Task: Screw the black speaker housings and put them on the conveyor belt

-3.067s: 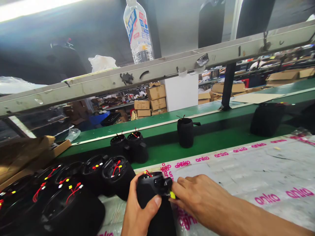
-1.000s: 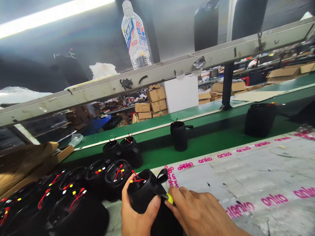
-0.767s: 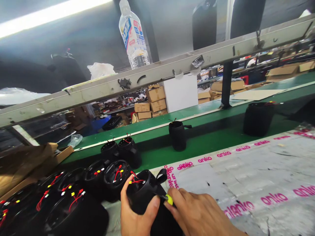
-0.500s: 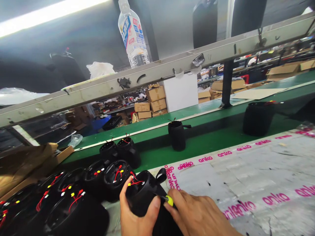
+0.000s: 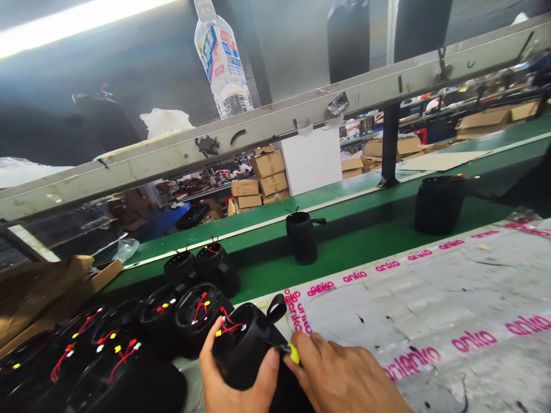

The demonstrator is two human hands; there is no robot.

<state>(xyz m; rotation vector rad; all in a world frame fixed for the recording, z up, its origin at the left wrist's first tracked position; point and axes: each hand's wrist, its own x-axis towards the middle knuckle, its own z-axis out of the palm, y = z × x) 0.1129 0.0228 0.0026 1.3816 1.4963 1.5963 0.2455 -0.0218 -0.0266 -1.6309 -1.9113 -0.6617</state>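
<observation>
My left hand (image 5: 235,396) wraps round a black cylindrical speaker housing (image 5: 243,355), thumb on the near side and fingers on the far left side. The housing is tilted, its open end upward, and red wires (image 5: 231,328) with small yellow and white connectors come out of it. A black strap loop (image 5: 276,310) stands up from its right edge. My right hand (image 5: 344,373) is closed on a yellow-handled tool (image 5: 294,353) with a thin metal shaft, its tip against the housing's side near the strap. The exact kind of tool is hidden by my fingers.
Several similar housings (image 5: 124,378) with red wires crowd the left. Single ones stand on the green belt (image 5: 258,272), including a small one (image 5: 302,238) and a larger one (image 5: 439,206). A shelf rail (image 5: 275,117) crosses above, bearing a plastic bottle (image 5: 224,63). Printed sheeting (image 5: 430,310) covers the right.
The whole view has shifted slightly, so things appear a little farther left. Both hands keep their grips, with the tool still at the housing's side.
</observation>
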